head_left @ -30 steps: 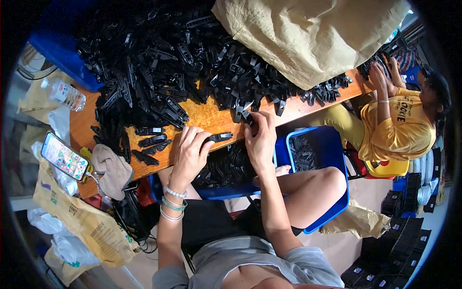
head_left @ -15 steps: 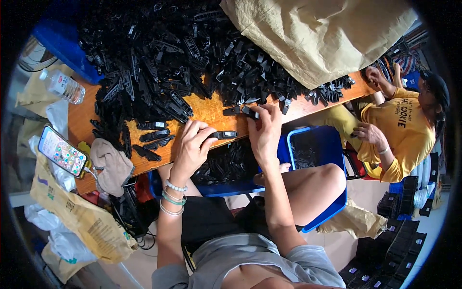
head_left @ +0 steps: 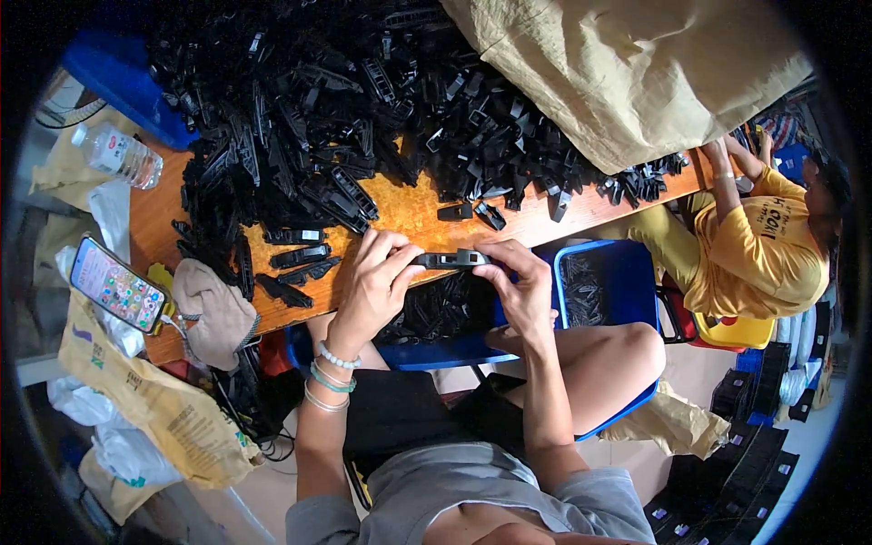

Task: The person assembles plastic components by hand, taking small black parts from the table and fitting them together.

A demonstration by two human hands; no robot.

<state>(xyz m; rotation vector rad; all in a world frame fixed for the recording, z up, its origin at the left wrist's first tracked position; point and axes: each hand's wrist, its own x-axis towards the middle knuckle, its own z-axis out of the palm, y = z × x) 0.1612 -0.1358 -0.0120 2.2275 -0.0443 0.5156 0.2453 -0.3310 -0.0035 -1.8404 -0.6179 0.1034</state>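
Over the table's near edge, my left hand (head_left: 377,277) pinches the left end of a long, narrow black plastic part (head_left: 436,261). At its other end my right hand (head_left: 524,289) grips a small black plastic piece (head_left: 470,258) between thumb and fingers. The two parts touch end to end; whether they are locked together I cannot tell. Two similar small pieces (head_left: 473,213) lie on the wood just beyond my hands. Left of my left hand, several long black parts (head_left: 300,256) rest in a loose column.
A big heap of black plastic parts (head_left: 300,118) covers the far table (head_left: 209,313), under a tan sack (head_left: 627,73) at right. Blue bins (head_left: 607,250) with black parts stand below the edge. A phone (head_left: 118,283), cloth (head_left: 213,304) and bottle (head_left: 118,156) are at left; a co-worker (head_left: 758,241) sits right.
My right hand has come back from the small pieces on the table, bringing one against the long part's right end. The co-worker's arms now reach toward the table.
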